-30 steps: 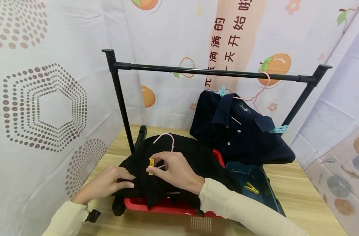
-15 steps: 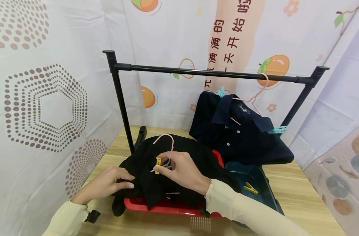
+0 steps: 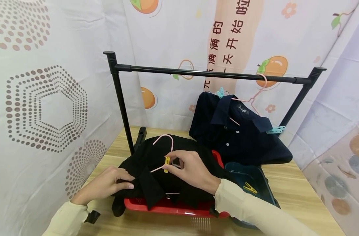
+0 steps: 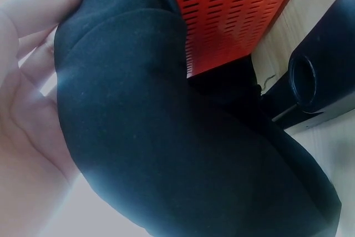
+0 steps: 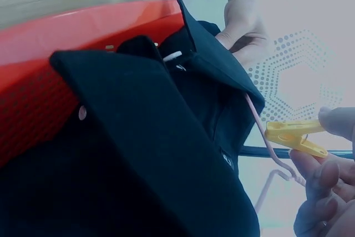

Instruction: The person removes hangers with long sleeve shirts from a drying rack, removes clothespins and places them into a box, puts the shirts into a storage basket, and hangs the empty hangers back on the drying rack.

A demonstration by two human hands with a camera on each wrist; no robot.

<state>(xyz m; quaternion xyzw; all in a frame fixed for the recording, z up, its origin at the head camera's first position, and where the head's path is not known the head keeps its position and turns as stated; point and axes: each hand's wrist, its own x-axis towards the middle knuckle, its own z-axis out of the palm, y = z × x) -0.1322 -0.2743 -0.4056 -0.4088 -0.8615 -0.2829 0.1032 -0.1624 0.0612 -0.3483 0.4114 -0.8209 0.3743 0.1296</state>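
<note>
My right hand (image 3: 189,167) pinches a yellow clothespin (image 3: 167,164) between thumb and fingertips, over the pink hanger (image 3: 163,135). In the right wrist view the clothespin's (image 5: 294,132) tip is right at the hanger's pink arm (image 5: 260,123), just outside the collar. The hanger sits in the neck of a black collared shirt (image 3: 150,188), its hook sticking up. The shirt lies bunched over a red basket (image 3: 167,209). My left hand (image 3: 110,184) grips the shirt's left shoulder; the left wrist view has this hand (image 4: 33,115) beside the black cloth (image 4: 133,109).
A black rack (image 3: 179,71) stands behind the basket. On its bar hangs a navy shirt (image 3: 241,141) on a pink hanger, with light-blue clothespins (image 3: 276,129) at its shoulders. At right, a dark blue bin (image 3: 244,170) holds another yellow clothespin (image 3: 250,188).
My right hand has carried the yellow clothespin rightward, from the left end of the hanger's arm toward the hanger's neck. My left hand stays on the black shirt.
</note>
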